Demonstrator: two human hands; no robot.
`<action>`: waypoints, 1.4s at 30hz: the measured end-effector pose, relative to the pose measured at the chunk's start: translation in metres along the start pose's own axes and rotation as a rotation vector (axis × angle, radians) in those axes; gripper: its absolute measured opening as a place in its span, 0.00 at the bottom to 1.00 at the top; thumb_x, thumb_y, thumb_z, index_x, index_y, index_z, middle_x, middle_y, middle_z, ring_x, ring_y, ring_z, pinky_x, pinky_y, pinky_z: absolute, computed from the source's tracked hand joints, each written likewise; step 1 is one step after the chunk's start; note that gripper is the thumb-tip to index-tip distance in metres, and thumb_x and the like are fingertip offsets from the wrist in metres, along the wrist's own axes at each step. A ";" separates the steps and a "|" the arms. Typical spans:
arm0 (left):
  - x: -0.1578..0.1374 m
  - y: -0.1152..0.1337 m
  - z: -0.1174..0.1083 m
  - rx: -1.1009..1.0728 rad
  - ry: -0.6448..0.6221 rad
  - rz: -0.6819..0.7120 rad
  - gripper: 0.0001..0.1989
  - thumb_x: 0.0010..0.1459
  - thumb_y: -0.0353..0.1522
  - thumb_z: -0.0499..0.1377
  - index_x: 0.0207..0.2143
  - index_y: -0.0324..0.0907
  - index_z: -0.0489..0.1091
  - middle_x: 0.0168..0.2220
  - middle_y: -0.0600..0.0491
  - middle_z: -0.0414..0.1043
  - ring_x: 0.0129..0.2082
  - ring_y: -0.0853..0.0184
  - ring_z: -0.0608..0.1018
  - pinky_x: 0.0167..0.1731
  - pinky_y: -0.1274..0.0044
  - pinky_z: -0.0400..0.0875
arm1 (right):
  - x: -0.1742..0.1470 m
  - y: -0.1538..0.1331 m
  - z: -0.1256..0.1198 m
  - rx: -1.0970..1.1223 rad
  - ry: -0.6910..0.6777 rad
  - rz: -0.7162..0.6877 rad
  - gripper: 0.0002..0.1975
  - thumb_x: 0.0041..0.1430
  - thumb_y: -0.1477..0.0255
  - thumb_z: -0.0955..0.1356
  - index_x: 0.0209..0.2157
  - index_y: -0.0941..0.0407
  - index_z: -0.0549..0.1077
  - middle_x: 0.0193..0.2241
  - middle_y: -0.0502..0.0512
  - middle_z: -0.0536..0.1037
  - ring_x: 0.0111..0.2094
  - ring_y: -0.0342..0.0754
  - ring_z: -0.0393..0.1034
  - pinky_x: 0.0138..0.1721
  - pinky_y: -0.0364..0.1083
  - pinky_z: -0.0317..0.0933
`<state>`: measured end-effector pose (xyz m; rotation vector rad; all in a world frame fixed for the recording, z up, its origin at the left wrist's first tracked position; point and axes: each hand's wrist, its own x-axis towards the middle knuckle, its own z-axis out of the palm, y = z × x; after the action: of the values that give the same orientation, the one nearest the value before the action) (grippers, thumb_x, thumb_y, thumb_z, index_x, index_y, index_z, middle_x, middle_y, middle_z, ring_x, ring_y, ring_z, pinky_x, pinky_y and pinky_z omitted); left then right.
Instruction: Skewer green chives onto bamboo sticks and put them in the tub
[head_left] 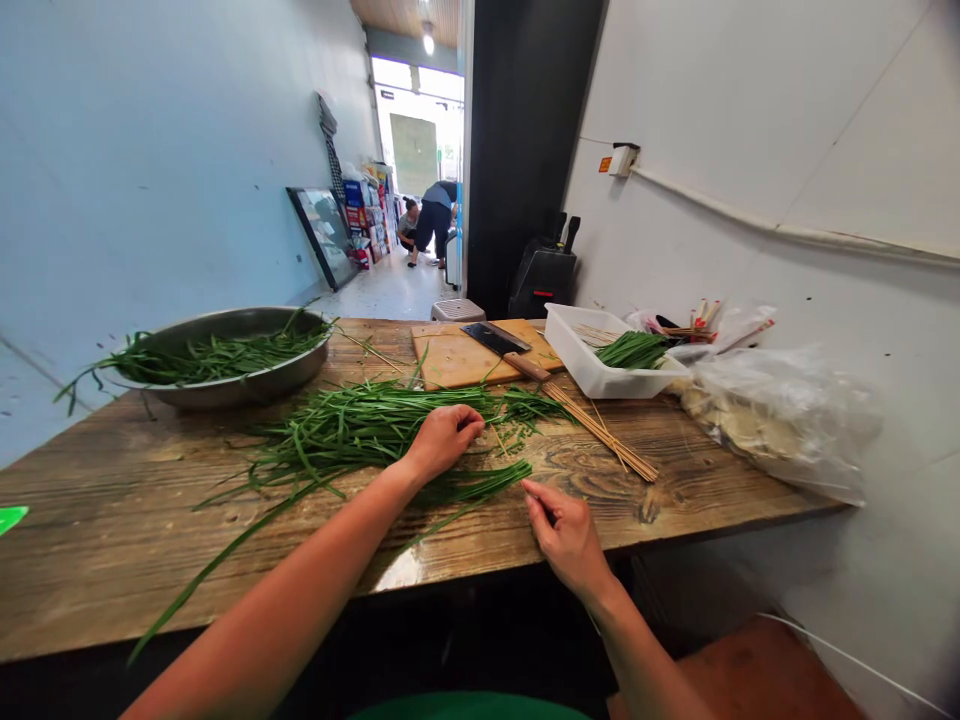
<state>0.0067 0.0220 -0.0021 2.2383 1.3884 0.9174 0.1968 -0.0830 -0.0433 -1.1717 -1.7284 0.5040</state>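
A heap of garlic chives (337,425) lies across the middle of the wooden table. Over its right end is my left hand (448,437), with fingers curled together; whatever they pinch is hidden. Nearer to me, a smaller bunch of garlic chives (487,485) points its cut ends to the right. My right hand (566,530) is by those ends, thumb and forefinger pressed together in a pinch. I cannot make out what, if anything, is between them. Thin bamboo skewers (611,438) lie to the right, beyond my right hand.
A cleaver (499,340) rests on a cutting board (442,365), its handle over the skewers. A metal basin (225,390) of greens stands left. At right are a white plastic tray (592,375) holding chives and a clear plastic bag (780,410). Two people are near the far doorway.
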 end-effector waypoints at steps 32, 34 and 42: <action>-0.001 0.002 -0.023 0.260 -0.008 0.216 0.11 0.54 0.37 0.54 0.30 0.41 0.73 0.30 0.51 0.71 0.33 0.68 0.69 0.37 0.76 0.59 | 0.000 0.002 0.001 -0.049 0.008 0.015 0.14 0.55 0.74 0.61 0.42 0.58 0.73 0.38 0.57 0.77 0.39 0.49 0.72 0.39 0.46 0.66; -0.001 -0.006 -0.027 0.424 -0.030 0.196 0.09 0.51 0.37 0.57 0.27 0.42 0.73 0.30 0.51 0.68 0.36 0.65 0.67 0.39 0.73 0.56 | -0.001 0.002 0.001 -0.048 0.000 0.014 0.14 0.55 0.74 0.61 0.42 0.59 0.73 0.38 0.57 0.77 0.39 0.49 0.72 0.39 0.45 0.66; -0.006 -0.006 -0.027 0.554 -0.165 0.193 0.07 0.50 0.36 0.56 0.30 0.45 0.73 0.32 0.51 0.65 0.38 0.64 0.64 0.37 0.73 0.53 | 0.000 -0.001 0.000 -0.064 -0.004 0.029 0.15 0.55 0.74 0.60 0.41 0.60 0.73 0.37 0.58 0.77 0.38 0.48 0.72 0.39 0.45 0.67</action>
<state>-0.0173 0.0182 0.0124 2.8180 1.5034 0.4120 0.1968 -0.0833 -0.0425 -1.2429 -1.7448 0.4721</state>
